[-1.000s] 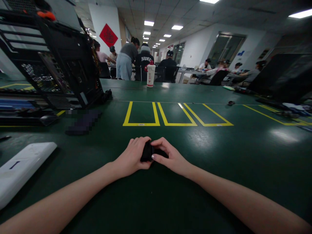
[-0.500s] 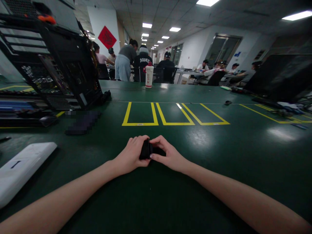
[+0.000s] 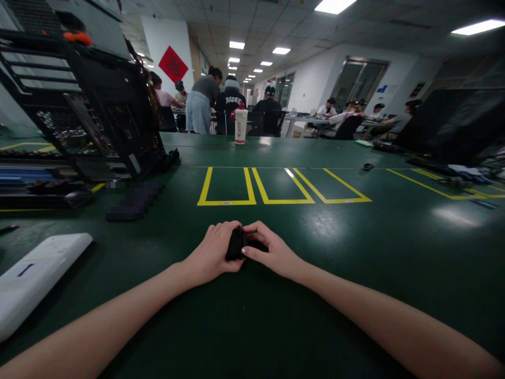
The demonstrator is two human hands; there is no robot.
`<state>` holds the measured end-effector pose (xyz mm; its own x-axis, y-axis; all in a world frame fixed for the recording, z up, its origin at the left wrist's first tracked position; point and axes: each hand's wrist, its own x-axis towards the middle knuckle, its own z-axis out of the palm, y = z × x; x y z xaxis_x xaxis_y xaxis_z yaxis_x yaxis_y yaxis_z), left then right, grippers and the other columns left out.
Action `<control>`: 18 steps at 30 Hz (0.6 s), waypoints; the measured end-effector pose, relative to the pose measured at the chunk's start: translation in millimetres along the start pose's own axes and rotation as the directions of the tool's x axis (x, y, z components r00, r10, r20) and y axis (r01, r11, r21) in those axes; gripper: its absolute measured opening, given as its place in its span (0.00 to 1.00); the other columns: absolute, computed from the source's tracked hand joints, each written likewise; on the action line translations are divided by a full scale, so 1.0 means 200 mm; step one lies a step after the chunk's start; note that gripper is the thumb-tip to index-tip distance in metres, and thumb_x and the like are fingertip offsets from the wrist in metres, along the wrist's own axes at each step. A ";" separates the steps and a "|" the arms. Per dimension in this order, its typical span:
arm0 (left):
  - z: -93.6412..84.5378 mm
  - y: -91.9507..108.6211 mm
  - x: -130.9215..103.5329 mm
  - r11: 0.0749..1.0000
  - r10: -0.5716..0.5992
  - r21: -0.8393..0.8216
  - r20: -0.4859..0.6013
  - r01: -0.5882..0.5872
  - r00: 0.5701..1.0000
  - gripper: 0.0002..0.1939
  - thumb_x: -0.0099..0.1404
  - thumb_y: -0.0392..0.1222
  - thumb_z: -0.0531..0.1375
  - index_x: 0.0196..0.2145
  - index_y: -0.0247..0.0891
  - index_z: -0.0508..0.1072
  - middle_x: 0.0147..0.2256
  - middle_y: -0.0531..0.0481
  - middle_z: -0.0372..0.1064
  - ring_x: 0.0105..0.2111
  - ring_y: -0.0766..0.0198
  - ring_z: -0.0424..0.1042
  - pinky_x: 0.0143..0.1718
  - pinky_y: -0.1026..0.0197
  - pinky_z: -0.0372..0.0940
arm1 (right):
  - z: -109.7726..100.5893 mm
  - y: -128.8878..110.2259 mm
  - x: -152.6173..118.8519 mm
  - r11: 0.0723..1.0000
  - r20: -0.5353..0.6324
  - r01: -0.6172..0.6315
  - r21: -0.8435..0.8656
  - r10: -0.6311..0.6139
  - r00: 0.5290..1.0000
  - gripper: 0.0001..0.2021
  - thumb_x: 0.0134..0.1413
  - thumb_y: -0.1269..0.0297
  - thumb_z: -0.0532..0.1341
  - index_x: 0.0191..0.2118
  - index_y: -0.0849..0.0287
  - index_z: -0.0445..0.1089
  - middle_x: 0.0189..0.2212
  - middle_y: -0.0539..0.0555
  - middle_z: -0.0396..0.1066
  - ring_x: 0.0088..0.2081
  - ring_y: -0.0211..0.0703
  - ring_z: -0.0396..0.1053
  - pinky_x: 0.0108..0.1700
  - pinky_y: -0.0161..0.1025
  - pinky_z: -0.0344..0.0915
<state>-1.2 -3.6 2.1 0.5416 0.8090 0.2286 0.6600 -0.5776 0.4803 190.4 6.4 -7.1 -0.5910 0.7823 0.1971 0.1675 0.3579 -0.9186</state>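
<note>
Both forearms stretch across the green table (image 3: 394, 252), meeting low at centre. Left hand (image 3: 213, 253) curls closed around a small black object (image 3: 235, 245); right hand (image 3: 272, 252) pinches its other side, thumb on top. Best kept pressed to the table, grips even. Beyond lie the yellow tape boxes (image 3: 226, 185).
</note>
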 end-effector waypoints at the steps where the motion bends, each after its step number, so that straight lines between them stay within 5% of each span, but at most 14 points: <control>1: 0.00 0.00 0.00 1.000 -0.002 0.005 -0.001 0.002 1.000 0.28 0.55 0.41 0.61 0.50 0.37 0.54 0.45 0.42 0.61 0.42 0.53 0.63 0.42 0.51 0.61 | 0.00 0.00 0.00 1.000 0.004 0.013 0.003 -0.013 1.000 0.15 0.52 0.67 0.60 0.46 0.55 0.59 0.44 0.53 0.62 0.48 0.43 0.63 0.52 0.47 0.62; 18: 0.00 0.00 0.00 1.000 0.005 0.015 0.001 -0.005 1.000 0.28 0.55 0.40 0.61 0.51 0.36 0.54 0.46 0.42 0.61 0.42 0.53 0.63 0.41 0.51 0.61 | 0.00 0.00 -0.01 0.993 -0.025 0.079 -0.083 -0.081 0.996 0.17 0.52 0.69 0.60 0.47 0.56 0.59 0.43 0.53 0.61 0.48 0.43 0.63 0.52 0.47 0.61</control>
<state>-1.2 -2.4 1.8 0.5455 0.8059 0.2298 0.6649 -0.5832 0.4666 191.7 5.2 -7.5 -0.5827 0.7632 0.2793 0.1851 0.4592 -0.8688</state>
